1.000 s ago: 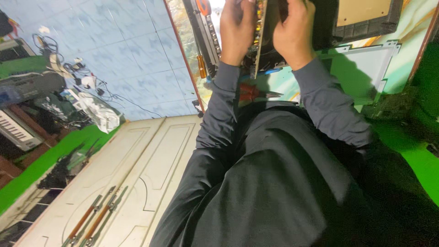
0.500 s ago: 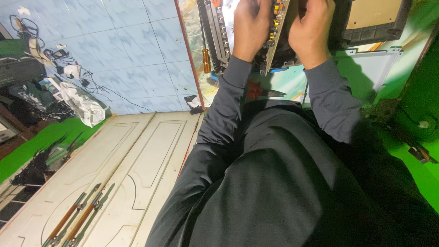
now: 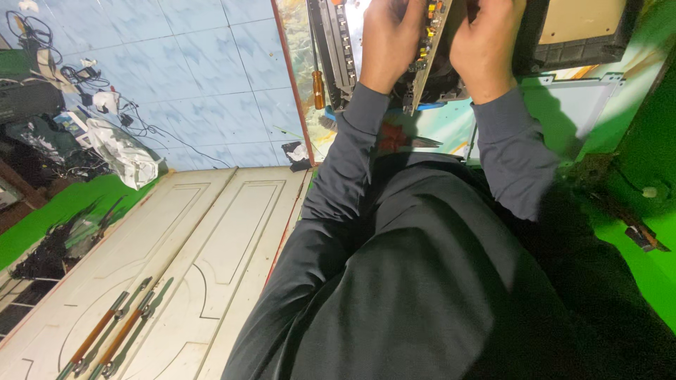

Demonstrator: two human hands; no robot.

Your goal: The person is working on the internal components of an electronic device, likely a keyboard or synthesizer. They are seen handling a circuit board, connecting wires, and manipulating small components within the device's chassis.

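Since the earlier frames the view has swung a little, so both hands now sit higher against the top edge and the cream panelled double door [image 3: 176, 260] fills more of the lower left. Between the hands stands a narrow green circuit board [image 3: 427, 49] studded with small yellow and orange parts, seen nearly edge-on and tilted, its lower end pointing down toward the person's lap. On one side of it the left hand [image 3: 389, 43] is curled with its fingers wrapped toward the board's edge, gripping it; on the other side the right hand [image 3: 487, 48] is likewise closed around the far side, though its fingertips are cut off by the top of the frame, so how tightly they pinch cannot be told. Grey sleeves run down from both wrists to dark clothing. Just left of the left hand lies a long black slotted metal chassis strip [image 3: 331, 49], with an orange-handled screwdriver [image 3: 318, 88] beside it on the pale blue tiled floor [image 3: 204, 77]. Right of the right hand is a black casing with a tan panel [image 3: 581, 28]. Far left, tangled cables and crumpled white cloth [image 3: 123, 151] lie well apart.
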